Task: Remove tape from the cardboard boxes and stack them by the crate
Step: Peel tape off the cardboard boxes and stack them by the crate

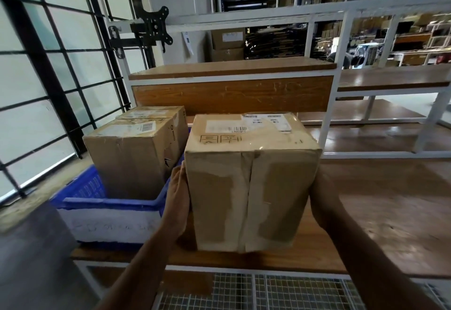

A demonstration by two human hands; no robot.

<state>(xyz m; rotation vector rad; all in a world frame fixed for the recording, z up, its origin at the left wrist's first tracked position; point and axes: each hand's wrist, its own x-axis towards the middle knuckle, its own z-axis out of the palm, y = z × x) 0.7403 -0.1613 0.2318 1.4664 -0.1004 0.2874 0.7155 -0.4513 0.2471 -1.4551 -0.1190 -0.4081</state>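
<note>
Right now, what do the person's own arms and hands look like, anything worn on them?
Both forearms are bare as far as the frame shows: no sleeves, gloves or watch in view. The left hand and right hand show no rings or markings that I can make out. Their fingers are mostly hidden behind a box.

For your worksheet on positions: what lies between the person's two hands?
In the head view, a taped cardboard box lies between the left hand and right hand.

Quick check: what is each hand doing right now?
Left hand: open, flat against the left side of the taped cardboard box.
Right hand: on the box's right side; fingers hidden, state cannot be told.
</note>
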